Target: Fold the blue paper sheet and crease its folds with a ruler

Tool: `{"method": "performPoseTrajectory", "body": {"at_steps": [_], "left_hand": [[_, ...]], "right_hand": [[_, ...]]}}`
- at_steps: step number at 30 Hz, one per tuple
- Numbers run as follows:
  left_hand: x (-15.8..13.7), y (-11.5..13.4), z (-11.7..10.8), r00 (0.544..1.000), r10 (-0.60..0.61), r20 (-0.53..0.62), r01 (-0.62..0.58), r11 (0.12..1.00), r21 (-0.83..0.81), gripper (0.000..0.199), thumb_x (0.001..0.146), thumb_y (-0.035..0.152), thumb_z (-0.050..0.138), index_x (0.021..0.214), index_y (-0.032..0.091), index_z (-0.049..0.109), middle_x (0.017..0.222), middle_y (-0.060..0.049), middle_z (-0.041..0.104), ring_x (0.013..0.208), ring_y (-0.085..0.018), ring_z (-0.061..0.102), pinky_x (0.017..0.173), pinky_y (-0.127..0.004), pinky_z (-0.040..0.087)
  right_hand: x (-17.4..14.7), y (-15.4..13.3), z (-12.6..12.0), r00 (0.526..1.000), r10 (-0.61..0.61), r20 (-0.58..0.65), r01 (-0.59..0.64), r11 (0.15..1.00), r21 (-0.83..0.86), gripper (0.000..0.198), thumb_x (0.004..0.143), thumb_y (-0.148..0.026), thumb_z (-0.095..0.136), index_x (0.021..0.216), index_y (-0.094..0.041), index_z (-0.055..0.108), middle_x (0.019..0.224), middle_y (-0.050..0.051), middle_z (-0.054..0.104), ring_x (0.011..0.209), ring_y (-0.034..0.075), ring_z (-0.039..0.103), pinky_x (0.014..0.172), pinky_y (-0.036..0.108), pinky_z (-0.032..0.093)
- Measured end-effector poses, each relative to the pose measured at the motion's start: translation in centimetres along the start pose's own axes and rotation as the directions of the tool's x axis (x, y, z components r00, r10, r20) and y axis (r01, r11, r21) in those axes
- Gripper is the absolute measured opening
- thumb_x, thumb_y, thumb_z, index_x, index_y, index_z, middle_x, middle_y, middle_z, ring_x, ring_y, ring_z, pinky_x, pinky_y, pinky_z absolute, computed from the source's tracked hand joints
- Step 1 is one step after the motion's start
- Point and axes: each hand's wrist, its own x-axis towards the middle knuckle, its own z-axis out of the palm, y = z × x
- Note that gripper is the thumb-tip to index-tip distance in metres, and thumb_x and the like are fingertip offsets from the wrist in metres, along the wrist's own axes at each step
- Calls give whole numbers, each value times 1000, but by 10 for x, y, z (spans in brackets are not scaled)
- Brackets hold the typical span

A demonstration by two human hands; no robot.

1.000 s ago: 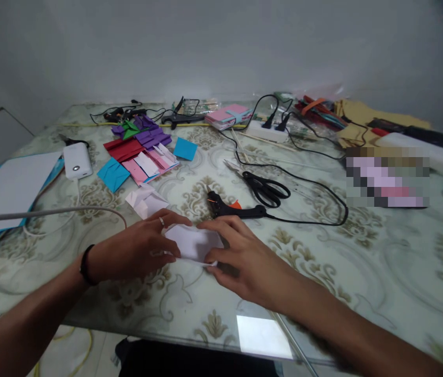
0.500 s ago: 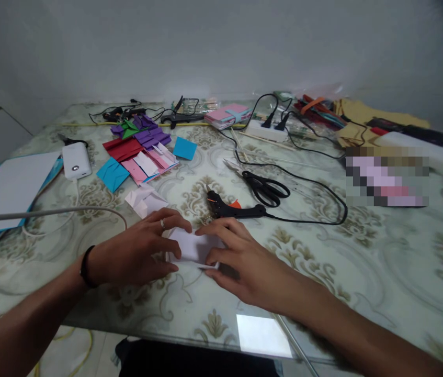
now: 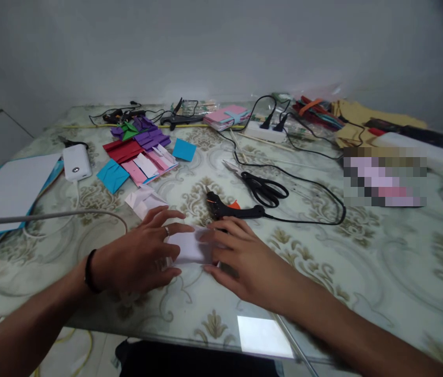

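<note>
A small piece of folded white paper (image 3: 192,248) lies on the table between my hands. My left hand (image 3: 148,248), with a ring and a dark wristband, grips its left end, the index finger reaching along the far edge and the thumb at the near edge. At the right end my right hand (image 3: 239,256) holds the paper, its fingers curled over it and its thumb low at the near corner. The fingers partly hide both ends. Just beyond my left hand rests another folded white paper (image 3: 145,201).
A black glue gun (image 3: 237,210) and black-handled scissors (image 3: 264,188) lie beyond my right hand. Folded coloured papers (image 3: 140,166) are grouped farther back. A white power bank (image 3: 77,161) and paper sheets (image 3: 13,183) sit left. A power strip (image 3: 265,131) stands behind.
The white paper now lies flatter, its near edge pressed lower. My left index finger has stretched right along the far edge, and my right fingers have spread farther over the paper.
</note>
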Motion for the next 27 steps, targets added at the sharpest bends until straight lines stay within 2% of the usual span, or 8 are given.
{"method": "performPoseTrajectory", "body": {"at_steps": [8,13,17,23,27], "left_hand": [[1,1,3,1000,4,-26,-4,1000,-6,9,90,27,72,85,20,70,160,-8,48,148,-36,37,124,-60,22],[2,-2,5,999,15,-52,-15,1000,6,4,91,22,71,94,22,73,158,-8,49,147,-35,38,121,-58,27],[2,-4,5,998,38,-49,-38,999,-6,23,88,15,71,107,26,75,158,-7,48,146,-34,37,120,-58,31],[2,-6,2,998,66,-3,-66,997,-39,20,91,12,64,98,25,76,161,-4,44,146,-35,36,117,-58,36],[0,-6,3,998,48,-47,-51,996,-73,24,89,10,67,107,24,73,156,-9,48,145,-33,38,118,-56,38]], "right_hand": [[-1,0,-1,1000,24,20,-22,996,-87,22,99,-31,64,95,-14,78,143,15,62,128,35,55,110,56,47],[-2,-1,-2,1000,20,18,-19,998,-60,22,100,-29,62,95,-14,77,140,16,63,127,33,56,110,52,49],[-1,0,-3,1000,12,18,-12,1000,-4,18,100,-25,61,93,-16,75,134,14,65,127,31,55,110,52,49],[-1,1,-3,1000,1,5,-1,1000,8,12,98,-26,66,101,-16,73,135,16,63,126,33,56,108,55,50],[-1,2,-3,1000,9,5,-9,1000,26,13,99,-26,65,105,-17,71,135,17,61,126,33,56,107,56,51]]}}
